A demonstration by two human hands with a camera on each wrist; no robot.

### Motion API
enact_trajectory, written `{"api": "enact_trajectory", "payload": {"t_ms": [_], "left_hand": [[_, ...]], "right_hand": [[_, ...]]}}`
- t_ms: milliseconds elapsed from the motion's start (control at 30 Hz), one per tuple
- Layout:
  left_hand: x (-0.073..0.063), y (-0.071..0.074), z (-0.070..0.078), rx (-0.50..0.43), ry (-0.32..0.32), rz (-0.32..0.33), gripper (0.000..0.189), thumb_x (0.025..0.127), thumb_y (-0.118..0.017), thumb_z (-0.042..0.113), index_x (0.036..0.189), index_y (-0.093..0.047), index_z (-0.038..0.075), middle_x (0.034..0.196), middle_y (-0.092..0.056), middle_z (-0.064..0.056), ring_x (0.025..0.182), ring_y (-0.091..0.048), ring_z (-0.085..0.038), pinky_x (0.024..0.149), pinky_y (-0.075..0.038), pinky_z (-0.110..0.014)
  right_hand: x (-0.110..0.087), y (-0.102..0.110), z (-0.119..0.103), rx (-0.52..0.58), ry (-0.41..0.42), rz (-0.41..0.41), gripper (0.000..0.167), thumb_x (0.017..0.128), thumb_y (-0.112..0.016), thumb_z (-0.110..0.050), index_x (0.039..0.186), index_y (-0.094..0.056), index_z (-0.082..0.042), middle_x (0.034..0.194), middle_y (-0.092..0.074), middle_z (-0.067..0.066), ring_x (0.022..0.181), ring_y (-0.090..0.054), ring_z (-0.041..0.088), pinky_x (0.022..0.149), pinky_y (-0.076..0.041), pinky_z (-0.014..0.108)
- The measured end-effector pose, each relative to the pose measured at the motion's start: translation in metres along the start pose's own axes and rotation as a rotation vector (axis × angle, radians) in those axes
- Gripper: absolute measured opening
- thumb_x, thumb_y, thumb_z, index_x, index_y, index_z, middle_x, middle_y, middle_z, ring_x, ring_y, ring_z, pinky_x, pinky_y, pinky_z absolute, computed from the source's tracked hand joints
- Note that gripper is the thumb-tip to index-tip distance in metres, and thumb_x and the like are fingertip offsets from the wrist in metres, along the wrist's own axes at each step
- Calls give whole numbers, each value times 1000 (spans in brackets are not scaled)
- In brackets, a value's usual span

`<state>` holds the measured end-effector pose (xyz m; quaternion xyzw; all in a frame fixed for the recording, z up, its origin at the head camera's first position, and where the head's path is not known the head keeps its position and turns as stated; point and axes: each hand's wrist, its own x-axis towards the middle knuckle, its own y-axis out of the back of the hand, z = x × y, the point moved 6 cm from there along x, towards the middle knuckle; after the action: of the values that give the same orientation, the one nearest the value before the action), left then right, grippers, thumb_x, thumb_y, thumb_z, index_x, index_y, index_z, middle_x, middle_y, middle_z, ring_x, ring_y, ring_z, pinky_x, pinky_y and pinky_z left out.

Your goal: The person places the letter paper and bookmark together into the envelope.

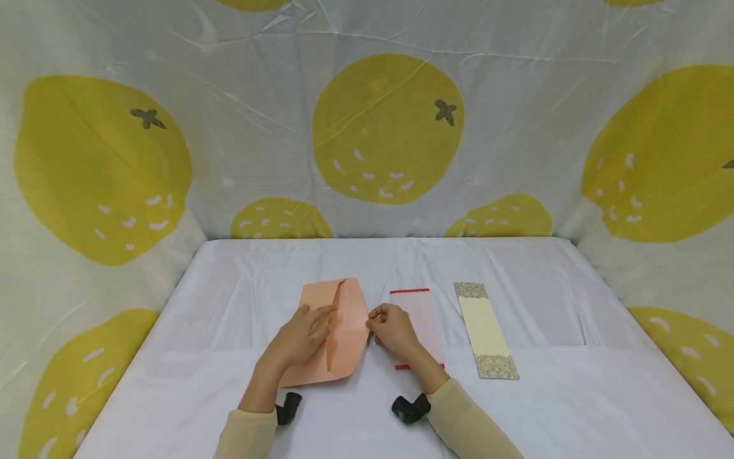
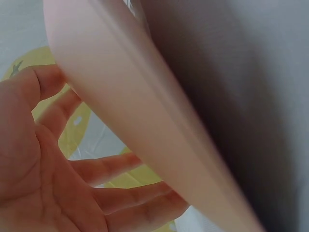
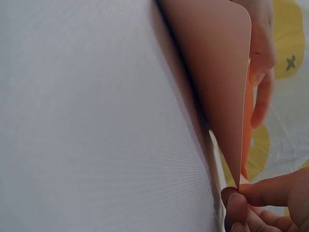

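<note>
Head view: smooth salmon paper envelope [image 1: 337,344] lying on the cloth-covered desk [image 1: 562,376], left hand [image 1: 301,333] spread across it, right hand [image 1: 392,328] pinching its angled flap [image 1: 352,325], near a pink oblong card [image 1: 421,322]. Left wrist: relaxed fingers [image 2: 106,170] meet the paper's edge. Right wrist: fingertips [image 3: 236,207] nip the flap's rim.

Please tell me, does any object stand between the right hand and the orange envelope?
Nothing visible does: the right hand directly pinches the edge of the open flap of the envelope. The pink paper and cream card lie to its right, not between them.
</note>
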<state>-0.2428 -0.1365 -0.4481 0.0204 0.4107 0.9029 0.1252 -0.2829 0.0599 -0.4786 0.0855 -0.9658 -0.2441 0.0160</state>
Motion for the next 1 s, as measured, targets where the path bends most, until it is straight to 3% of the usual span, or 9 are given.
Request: {"api": "enact_trajectory", "payload": {"t_ms": [500, 1000], "left_hand": [[1, 4, 0, 1, -36, 26, 45, 97, -60, 27, 140, -53, 21, 147, -33, -33, 135, -31, -50, 100, -32, -66], [2, 2, -2, 34, -21, 19, 46, 97, -59, 30, 141, -52, 23, 145, -36, -34, 130, -39, -52, 98, -35, -65]], "right_hand": [[-1, 0, -2, -12, -11, 10, 7, 87, -67, -4, 92, -65, 0, 59, -61, 1, 48, -56, 12, 50, -42, 26], [-4, 6, -10, -9, 14, 31, 7, 87, -68, -6, 91, -66, -1, 61, -62, 4, 52, -60, 19, 51, -43, 27]]}}
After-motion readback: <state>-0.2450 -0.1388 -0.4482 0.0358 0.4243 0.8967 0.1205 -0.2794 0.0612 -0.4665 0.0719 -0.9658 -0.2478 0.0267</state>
